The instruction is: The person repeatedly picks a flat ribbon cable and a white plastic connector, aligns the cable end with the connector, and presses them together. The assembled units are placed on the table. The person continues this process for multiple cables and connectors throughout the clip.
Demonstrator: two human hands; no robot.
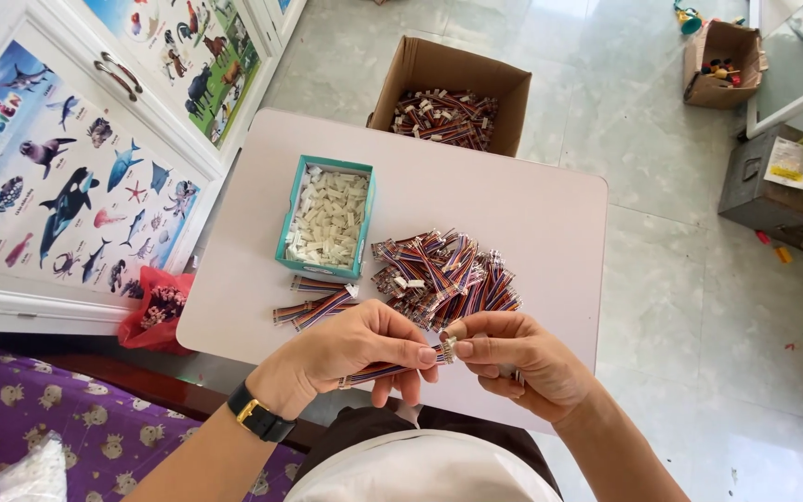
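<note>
Hands [439,358] pinched on striped wire lead [385,371] over pale table [532,209], tiled floor [680,279] around.

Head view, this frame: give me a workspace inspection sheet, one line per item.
Surface: small pale table, rounded corners, on a tiled floor.
Job's things: striped wire lead with a white connector at its end; heap of striped leads; teal box of white connectors.
Clutter: a few loose leads beside the teal box.
Grippers: left hand pinches the lead; right hand pinches the connector; black watch on the left wrist.
Cables: nothing seen beyond the leads.
Surroundings: cardboard box of leads on the floor, animal posters, metal case.
</note>
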